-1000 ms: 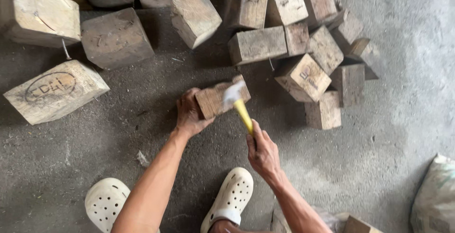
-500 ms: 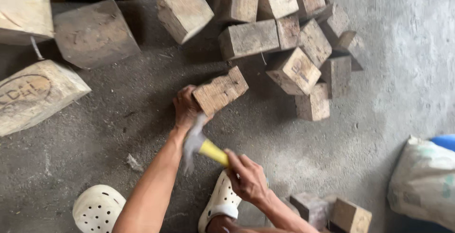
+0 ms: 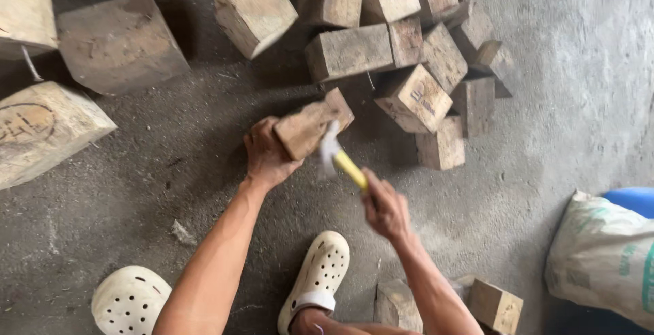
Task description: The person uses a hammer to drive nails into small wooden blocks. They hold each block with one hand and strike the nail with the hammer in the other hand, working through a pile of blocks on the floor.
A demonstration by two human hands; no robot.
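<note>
The left hand (image 3: 267, 154) is clamped on the near end of a small wooden block (image 3: 312, 125), its grip wrapped around the block's left side so that the piece lies tilted on the grey concrete floor (image 3: 204, 164), just in front of a loose heap of similar blocks. The right hand (image 3: 385, 207) is closed around the yellow handle of a hammer (image 3: 340, 161), whose pale head is blurred and sits right at the lower right edge of the held block; whether the head touches the wood cannot be told through the blur. Beyond the block lies a pile of squared wooden offcuts (image 3: 409, 55), some lying flat and some leaning on one another, the nearest of them just beside the held piece. To the left are larger timber chunks (image 3: 119, 42), one of which, a pale chunk with a dark oval mark drawn on its face (image 3: 44, 130), lies well apart from the hands. Near the bottom edge two cream perforated clogs show: one (image 3: 129, 301) at the lower left and another (image 3: 317, 277) between the two forearms. A couple more small blocks (image 3: 494, 304) rest on the floor just beside the right forearm. At the right edge a woven white sack (image 3: 603, 256) leans against something blue (image 3: 633, 200).
</note>
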